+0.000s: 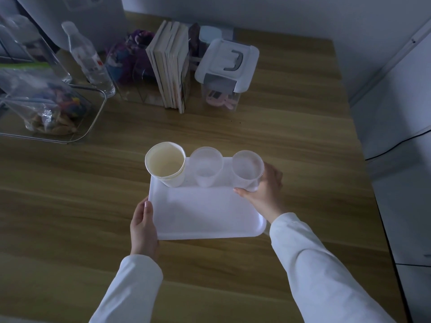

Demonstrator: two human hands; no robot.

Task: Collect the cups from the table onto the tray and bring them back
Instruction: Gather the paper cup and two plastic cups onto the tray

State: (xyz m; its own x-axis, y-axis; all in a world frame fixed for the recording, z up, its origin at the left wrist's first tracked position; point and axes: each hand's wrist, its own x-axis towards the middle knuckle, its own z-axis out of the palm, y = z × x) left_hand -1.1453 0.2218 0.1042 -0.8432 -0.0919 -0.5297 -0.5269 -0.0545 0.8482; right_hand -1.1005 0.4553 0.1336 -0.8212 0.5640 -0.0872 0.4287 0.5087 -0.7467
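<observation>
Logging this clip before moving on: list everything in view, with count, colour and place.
tray: 1, white, table centre
paper cup: 1, cream, tray far left
plastic cups: 2, clear, tray far middle and right
table: 1, wood
books: a row, upright, back centre
lidded box: 1, clear with white lid, right of books
bottle: 1, clear, back left
bin: 1, clear, left, holding a bag
left hand: on tray's left edge
right hand: around right cup
</observation>
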